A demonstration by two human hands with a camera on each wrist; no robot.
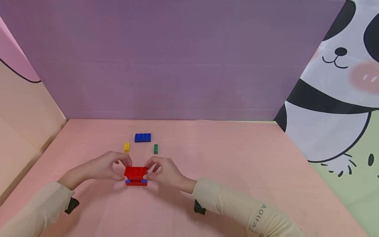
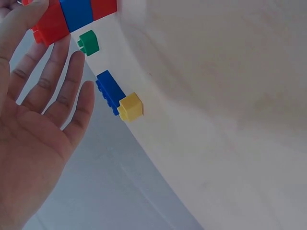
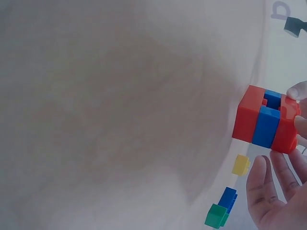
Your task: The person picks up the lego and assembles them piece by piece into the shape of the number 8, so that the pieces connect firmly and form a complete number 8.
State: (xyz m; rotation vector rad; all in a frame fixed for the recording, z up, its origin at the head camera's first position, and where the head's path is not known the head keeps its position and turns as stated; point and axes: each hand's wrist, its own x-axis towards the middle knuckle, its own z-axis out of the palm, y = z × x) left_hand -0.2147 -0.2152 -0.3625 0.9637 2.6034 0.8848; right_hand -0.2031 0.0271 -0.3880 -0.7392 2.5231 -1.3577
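Observation:
A small stack of building bricks stands on the table in front of me in the head view. Its top is a red brick (image 1: 135,171), and blue bricks (image 3: 266,127) with a gap between them sit under it. A second red brick (image 1: 136,184) forms the bottom layer. My left hand (image 1: 108,166) holds the top red brick at its left end between thumb and fingers. At the opposite end my right hand (image 1: 166,172) pinches the same brick. In the left wrist view the other fingers (image 2: 72,84) are spread beside the stack.
Behind the stack lie a yellow brick (image 1: 126,147), a green brick (image 1: 155,149) and a larger blue brick (image 1: 143,138). The pink table (image 1: 237,164) ends at a purple backdrop (image 1: 177,65). A panda-printed panel (image 1: 331,138) borders the right side.

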